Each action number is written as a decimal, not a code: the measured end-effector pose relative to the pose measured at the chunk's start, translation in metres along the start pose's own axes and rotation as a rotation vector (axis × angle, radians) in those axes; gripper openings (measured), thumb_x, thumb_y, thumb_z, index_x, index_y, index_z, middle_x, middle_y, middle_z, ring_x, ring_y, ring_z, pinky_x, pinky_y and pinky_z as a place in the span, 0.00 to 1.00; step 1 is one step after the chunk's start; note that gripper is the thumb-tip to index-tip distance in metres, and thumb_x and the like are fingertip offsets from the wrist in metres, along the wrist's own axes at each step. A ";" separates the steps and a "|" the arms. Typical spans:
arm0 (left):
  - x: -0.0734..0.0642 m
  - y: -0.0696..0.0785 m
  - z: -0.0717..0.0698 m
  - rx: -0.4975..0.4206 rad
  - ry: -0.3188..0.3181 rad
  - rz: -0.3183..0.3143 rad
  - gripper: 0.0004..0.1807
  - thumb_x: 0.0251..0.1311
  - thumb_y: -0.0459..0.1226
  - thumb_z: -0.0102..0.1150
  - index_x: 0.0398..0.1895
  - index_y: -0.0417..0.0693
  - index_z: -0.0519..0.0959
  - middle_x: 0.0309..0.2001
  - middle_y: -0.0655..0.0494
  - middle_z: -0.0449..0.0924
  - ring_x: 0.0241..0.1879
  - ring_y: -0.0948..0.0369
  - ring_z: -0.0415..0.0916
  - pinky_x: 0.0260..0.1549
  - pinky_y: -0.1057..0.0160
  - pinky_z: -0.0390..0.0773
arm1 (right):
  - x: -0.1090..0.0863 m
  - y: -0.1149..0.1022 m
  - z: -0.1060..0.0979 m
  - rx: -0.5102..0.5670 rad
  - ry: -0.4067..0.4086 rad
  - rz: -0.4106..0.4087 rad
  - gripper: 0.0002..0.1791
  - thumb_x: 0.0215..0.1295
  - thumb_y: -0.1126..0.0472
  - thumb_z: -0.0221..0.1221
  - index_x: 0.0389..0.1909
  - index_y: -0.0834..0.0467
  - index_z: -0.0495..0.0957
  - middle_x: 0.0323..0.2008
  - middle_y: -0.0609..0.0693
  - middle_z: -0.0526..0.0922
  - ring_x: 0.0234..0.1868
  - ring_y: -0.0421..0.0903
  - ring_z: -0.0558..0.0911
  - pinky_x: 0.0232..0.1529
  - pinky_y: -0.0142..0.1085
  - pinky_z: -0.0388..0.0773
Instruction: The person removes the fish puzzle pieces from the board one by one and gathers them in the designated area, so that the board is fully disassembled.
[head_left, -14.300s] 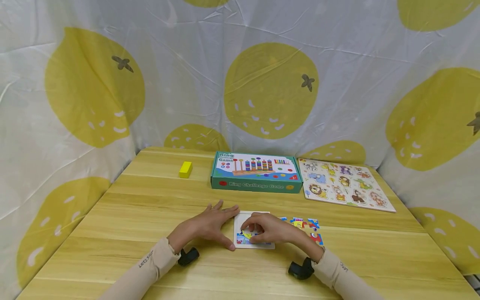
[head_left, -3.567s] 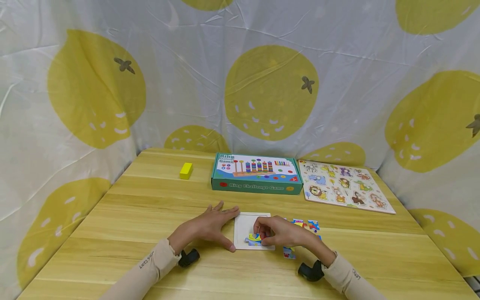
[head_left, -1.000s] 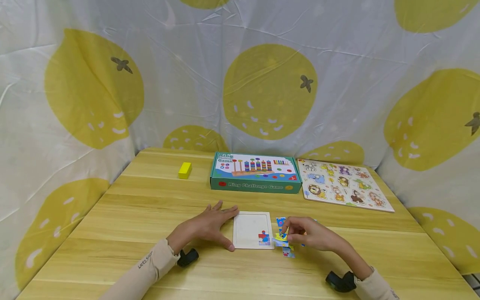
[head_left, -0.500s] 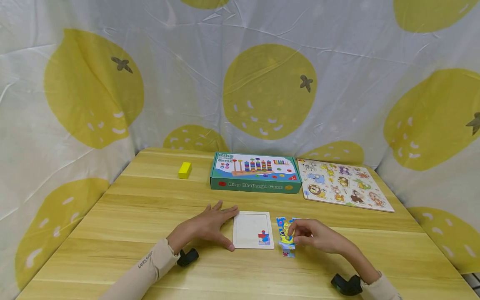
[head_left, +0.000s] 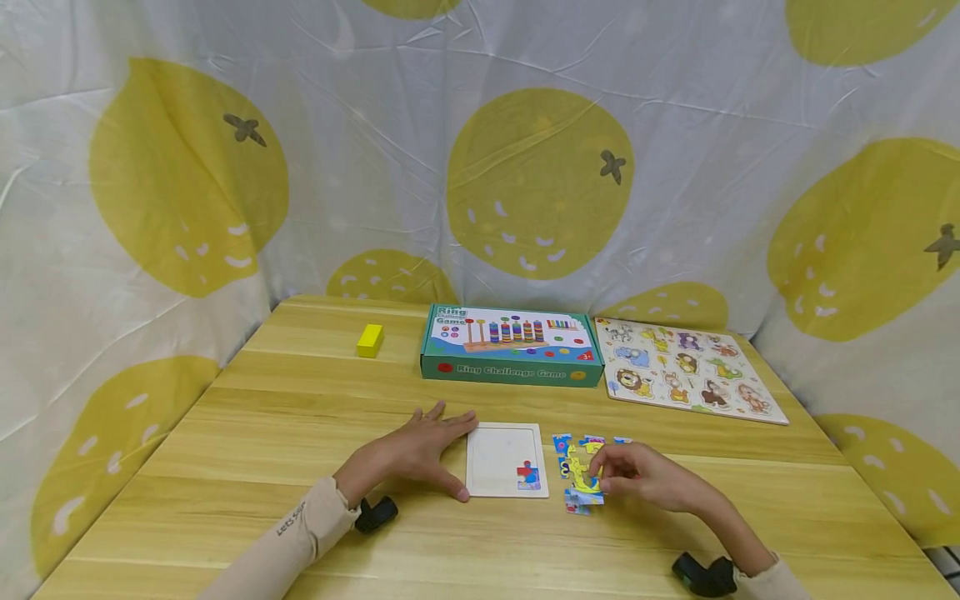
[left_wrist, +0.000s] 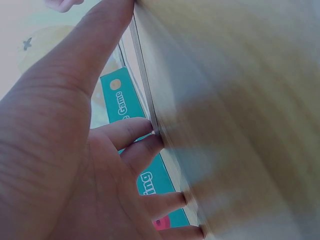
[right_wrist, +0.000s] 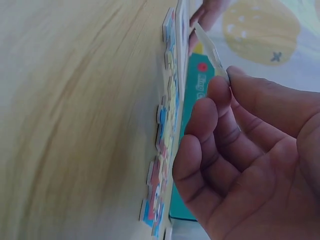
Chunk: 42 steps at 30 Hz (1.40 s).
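A white puzzle tray (head_left: 495,446) lies on the table, with one red-and-blue jigsaw piece (head_left: 528,476) in its lower right corner. My left hand (head_left: 411,450) is spread at the tray's left side, thumb and fingertips touching its edge. In the right wrist view, my right hand (right_wrist: 250,135) pinches a thin jigsaw piece (right_wrist: 212,51) between thumb and index finger, tilted and off the table. From the head view this piece looks yellow with a pale blue edge, above the loose jigsaw pieces (head_left: 562,443) right of the tray. The right hand hides some of those pieces.
Behind the tray stands a green Ring Challenge Game box (head_left: 512,344). An animal peg puzzle board (head_left: 690,371) lies at the back right, and a yellow block (head_left: 370,341) at the back left. A lemon-print curtain (head_left: 540,183) surrounds the table.
Earlier the right hand was over the tray, where more pieces lay along the bottom. Since then it has carried the pinched piece rightward over the loose pieces. The left hand stays put.
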<state>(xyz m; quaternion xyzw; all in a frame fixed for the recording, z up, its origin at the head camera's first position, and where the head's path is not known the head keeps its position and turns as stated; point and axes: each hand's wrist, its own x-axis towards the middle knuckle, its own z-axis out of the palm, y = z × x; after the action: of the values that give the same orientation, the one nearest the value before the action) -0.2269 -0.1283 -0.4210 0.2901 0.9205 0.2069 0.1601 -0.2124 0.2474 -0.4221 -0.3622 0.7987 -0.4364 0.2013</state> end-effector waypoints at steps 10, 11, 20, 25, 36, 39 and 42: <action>0.001 0.000 -0.001 0.004 -0.001 -0.005 0.58 0.41 0.63 0.69 0.75 0.53 0.55 0.75 0.58 0.50 0.74 0.41 0.34 0.67 0.34 0.36 | -0.009 0.005 -0.004 0.024 -0.019 0.007 0.06 0.70 0.63 0.54 0.42 0.62 0.75 0.31 0.45 0.78 0.30 0.31 0.72 0.29 0.28 0.72; 0.001 0.000 0.000 0.002 -0.001 -0.006 0.58 0.41 0.63 0.69 0.75 0.53 0.55 0.75 0.58 0.51 0.74 0.41 0.34 0.67 0.34 0.36 | -0.010 0.005 -0.005 0.024 -0.022 0.007 0.06 0.69 0.64 0.54 0.42 0.62 0.75 0.31 0.45 0.78 0.30 0.31 0.72 0.29 0.28 0.72; 0.001 -0.001 0.000 -0.001 0.000 -0.012 0.58 0.41 0.63 0.69 0.75 0.53 0.55 0.75 0.58 0.50 0.74 0.41 0.34 0.67 0.35 0.36 | -0.019 0.006 -0.009 0.050 -0.028 0.055 0.08 0.69 0.63 0.55 0.42 0.65 0.75 0.35 0.48 0.80 0.32 0.32 0.74 0.33 0.28 0.74; 0.001 -0.001 0.000 -0.002 -0.002 -0.010 0.58 0.41 0.63 0.69 0.75 0.53 0.55 0.75 0.58 0.50 0.74 0.41 0.34 0.67 0.35 0.36 | -0.023 0.009 -0.009 0.040 -0.030 0.062 0.08 0.69 0.64 0.55 0.43 0.64 0.75 0.34 0.47 0.80 0.33 0.32 0.75 0.34 0.28 0.75; 0.001 -0.001 0.000 -0.002 -0.006 -0.013 0.58 0.41 0.64 0.69 0.75 0.54 0.55 0.75 0.58 0.50 0.74 0.41 0.34 0.67 0.35 0.36 | -0.026 0.011 -0.008 0.040 -0.047 0.050 0.07 0.69 0.65 0.53 0.43 0.65 0.75 0.31 0.48 0.79 0.31 0.31 0.74 0.31 0.29 0.74; 0.001 -0.001 0.000 0.003 -0.005 -0.011 0.58 0.41 0.64 0.69 0.75 0.54 0.55 0.75 0.58 0.50 0.74 0.41 0.34 0.67 0.34 0.36 | -0.026 0.011 -0.008 0.023 -0.042 0.052 0.07 0.69 0.65 0.54 0.42 0.64 0.75 0.31 0.49 0.79 0.30 0.31 0.74 0.30 0.29 0.74; 0.001 -0.001 0.001 0.006 -0.005 -0.008 0.58 0.41 0.64 0.69 0.75 0.54 0.55 0.75 0.58 0.50 0.74 0.41 0.34 0.67 0.34 0.36 | -0.026 0.012 -0.008 0.009 -0.040 0.048 0.06 0.69 0.65 0.54 0.42 0.63 0.76 0.31 0.49 0.79 0.30 0.31 0.74 0.30 0.29 0.74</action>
<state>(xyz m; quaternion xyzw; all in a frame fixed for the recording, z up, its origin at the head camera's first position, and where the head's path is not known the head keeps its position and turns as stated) -0.2281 -0.1287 -0.4223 0.2873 0.9220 0.2026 0.1625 -0.2054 0.2758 -0.4275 -0.3507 0.8008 -0.4280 0.2291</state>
